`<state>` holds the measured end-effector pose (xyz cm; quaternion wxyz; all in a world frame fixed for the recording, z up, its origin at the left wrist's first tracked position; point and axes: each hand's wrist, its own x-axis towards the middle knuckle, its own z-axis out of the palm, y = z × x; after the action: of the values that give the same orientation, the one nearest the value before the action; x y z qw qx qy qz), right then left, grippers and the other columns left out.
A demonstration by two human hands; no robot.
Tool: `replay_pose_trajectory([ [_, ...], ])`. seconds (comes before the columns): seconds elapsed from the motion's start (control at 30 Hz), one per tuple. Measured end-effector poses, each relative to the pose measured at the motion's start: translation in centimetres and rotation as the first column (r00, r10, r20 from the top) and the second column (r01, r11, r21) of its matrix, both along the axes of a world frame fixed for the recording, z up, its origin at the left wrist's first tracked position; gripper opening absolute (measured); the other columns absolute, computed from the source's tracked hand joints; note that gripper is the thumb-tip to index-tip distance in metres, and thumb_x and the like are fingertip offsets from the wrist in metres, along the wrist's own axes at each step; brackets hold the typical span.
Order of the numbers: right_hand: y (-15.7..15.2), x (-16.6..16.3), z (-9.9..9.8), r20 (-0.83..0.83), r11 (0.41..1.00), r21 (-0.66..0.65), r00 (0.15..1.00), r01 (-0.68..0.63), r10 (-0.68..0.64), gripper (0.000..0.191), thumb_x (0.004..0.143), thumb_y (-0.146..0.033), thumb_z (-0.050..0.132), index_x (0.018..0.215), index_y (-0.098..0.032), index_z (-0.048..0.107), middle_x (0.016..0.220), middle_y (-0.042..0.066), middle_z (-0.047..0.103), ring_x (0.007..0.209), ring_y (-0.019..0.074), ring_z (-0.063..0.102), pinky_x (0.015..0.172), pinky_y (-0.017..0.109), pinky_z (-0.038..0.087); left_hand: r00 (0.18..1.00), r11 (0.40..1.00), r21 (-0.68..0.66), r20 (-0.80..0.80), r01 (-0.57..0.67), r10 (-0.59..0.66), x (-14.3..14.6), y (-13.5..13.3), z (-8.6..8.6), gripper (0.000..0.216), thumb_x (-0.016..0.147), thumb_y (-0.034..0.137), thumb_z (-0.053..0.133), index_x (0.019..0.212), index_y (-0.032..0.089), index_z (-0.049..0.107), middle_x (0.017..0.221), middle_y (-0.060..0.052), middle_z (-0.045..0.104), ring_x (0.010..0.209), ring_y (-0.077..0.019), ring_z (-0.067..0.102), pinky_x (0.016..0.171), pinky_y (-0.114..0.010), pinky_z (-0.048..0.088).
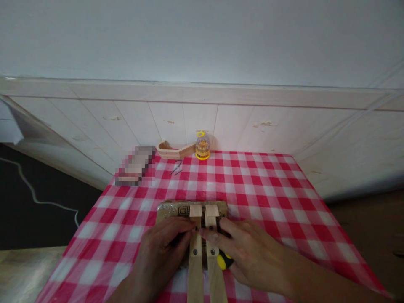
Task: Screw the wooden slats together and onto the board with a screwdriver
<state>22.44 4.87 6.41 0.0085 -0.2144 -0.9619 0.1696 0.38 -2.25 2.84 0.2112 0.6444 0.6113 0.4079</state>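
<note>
Two pale wooden slats (202,252) lie side by side, running from the near edge of the table onto a brown block (172,209) with a dark printed pattern. My left hand (159,256) rests to the left of the slats, its fingertips pressed against the left slat. My right hand (249,259) lies on the right, fingers pinching at the slats, with a black and yellow tool handle (224,261) tucked under the palm. Screw heads show on both slats.
The table wears a red and white checked cloth (268,189). At the back stand a wooden boat-shaped piece (172,150), a small yellow jar (202,146), a blurred object (135,165) and several thin metal pins (176,168). A white panelled wall rises behind.
</note>
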Motion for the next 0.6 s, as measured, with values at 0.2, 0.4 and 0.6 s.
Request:
replay_pose_trajectory([
  [0.2, -0.1, 0.0, 0.0, 0.001, 1.000, 0.011, 1.000, 0.004, -0.004, 0.071, 0.074, -0.011, 0.068, 0.143, -0.020, 0.055, 0.116, 0.014, 0.067, 0.086, 0.0250, 0.066, 0.073, 0.039, 0.059, 0.999, 0.997, 0.073, -0.049, 0.026, -0.022, 0.1, 0.3, 0.1, 0.016, 0.087, 0.015, 0.064, 0.088, 0.025, 0.076, 0.091, -0.004, 0.082, 0.081, -0.0197, 0.079, 0.072, -0.029, 0.066],
  [0.4, 0.0, -0.1, 0.0, -0.018, 0.999, 0.034, 1.000, -0.014, 0.015, 0.065, 0.076, -0.012, 0.067, 0.139, -0.018, 0.057, 0.110, 0.013, 0.069, 0.088, 0.0252, 0.067, 0.074, 0.037, 0.059, 0.990, 0.985, 0.153, -0.128, 0.078, -0.058, 0.2, 0.4, 0.3, 0.015, 0.088, 0.013, 0.064, 0.090, 0.023, 0.075, 0.091, -0.004, 0.081, 0.081, -0.0191, 0.078, 0.072, -0.028, 0.066],
  [0.6, -0.1, 1.0, -1.0, -0.069, 0.999, 0.031, 0.998, 0.009, -0.007, 0.071, 0.071, -0.009, 0.063, 0.141, -0.016, 0.055, 0.114, 0.015, 0.069, 0.094, 0.0295, 0.069, 0.079, 0.042, 0.061, 0.983, 0.977, 0.184, -0.168, 0.109, -0.078, 0.2, 0.5, 0.3, 0.014, 0.090, 0.012, 0.064, 0.091, 0.021, 0.074, 0.094, -0.006, 0.081, 0.083, -0.0185, 0.079, 0.074, -0.025, 0.066],
])
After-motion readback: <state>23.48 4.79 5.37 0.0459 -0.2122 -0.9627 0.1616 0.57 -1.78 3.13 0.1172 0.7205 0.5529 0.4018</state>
